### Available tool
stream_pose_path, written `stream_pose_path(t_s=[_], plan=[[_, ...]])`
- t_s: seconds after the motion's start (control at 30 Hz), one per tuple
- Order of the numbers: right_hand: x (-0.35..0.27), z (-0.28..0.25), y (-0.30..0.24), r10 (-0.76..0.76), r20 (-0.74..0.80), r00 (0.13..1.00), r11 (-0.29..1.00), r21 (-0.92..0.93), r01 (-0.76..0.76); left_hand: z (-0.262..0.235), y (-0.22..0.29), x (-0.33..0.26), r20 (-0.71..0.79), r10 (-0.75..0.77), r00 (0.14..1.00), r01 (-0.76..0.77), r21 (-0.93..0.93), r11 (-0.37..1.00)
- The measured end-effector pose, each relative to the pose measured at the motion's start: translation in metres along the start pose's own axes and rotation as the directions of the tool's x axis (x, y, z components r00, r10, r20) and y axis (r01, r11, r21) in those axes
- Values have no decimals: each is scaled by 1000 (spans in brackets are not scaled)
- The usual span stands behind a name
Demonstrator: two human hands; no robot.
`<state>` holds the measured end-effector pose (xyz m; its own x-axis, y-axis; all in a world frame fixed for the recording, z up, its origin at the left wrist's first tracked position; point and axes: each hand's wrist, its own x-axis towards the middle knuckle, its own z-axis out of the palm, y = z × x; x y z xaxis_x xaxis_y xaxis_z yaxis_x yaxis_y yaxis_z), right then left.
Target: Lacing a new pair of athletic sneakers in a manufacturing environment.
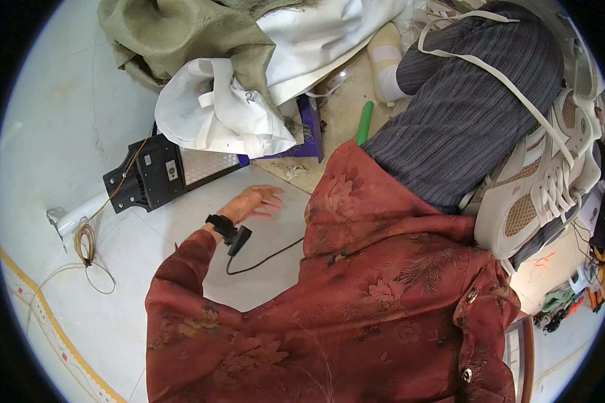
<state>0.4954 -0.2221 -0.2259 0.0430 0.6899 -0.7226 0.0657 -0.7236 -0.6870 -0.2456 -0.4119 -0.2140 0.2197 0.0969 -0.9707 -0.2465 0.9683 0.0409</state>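
Observation:
My left hand [254, 202] reaches out past a red floral sleeve [185, 269], its fingers spread and nothing in them. It is over pale floor tiles [262, 262], apart from the things around it. A black strap with a small device [230, 232] is on that wrist, and a black cable [269, 258] runs off it toward the red floral shirt [356, 295]. My right hand does not show. Against the dark grey ribbed trouser leg [464, 107] rests a white and tan mesh sneaker [538, 188]. One long loose lace [487, 67] loops across the leg.
A black lamp-like fixture [144, 176] with a white pole [81, 215] and coiled wire [84, 243] lies left. White cloth [215, 114] and olive cloth [181, 33] hang beyond the hand. A green stick-like object [364, 123] stands by the knee; clutter [565, 302] lies far right.

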Motion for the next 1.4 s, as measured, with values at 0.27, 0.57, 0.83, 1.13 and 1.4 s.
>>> stream_pose_path(t_s=[0.27, 0.57, 0.83, 1.13, 1.4], plan=[[4, -6, -3, -37, -3, 999, 994, -101, 37, -38, 21, -5, -182, -56, 982, 95, 211, 973], [26, 9, -3, -70, 26, 997, 979, -191, 73, -121, 35, -26, -398, 33, 917, 78, 260, 963], [50, 19, -4, -139, 37, 990, 957, -251, 144, -100, 44, -17, -206, 128, 970, -108, 105, 989], [68, 39, 23, -122, 113, 986, 938, -312, 152, -73, 108, -43, -375, 253, 892, -212, 149, 966], [108, 43, 13, -241, 98, 966, 899, -354, 260, -18, 174, -50, 76, 522, 850, -453, 611, 649]])
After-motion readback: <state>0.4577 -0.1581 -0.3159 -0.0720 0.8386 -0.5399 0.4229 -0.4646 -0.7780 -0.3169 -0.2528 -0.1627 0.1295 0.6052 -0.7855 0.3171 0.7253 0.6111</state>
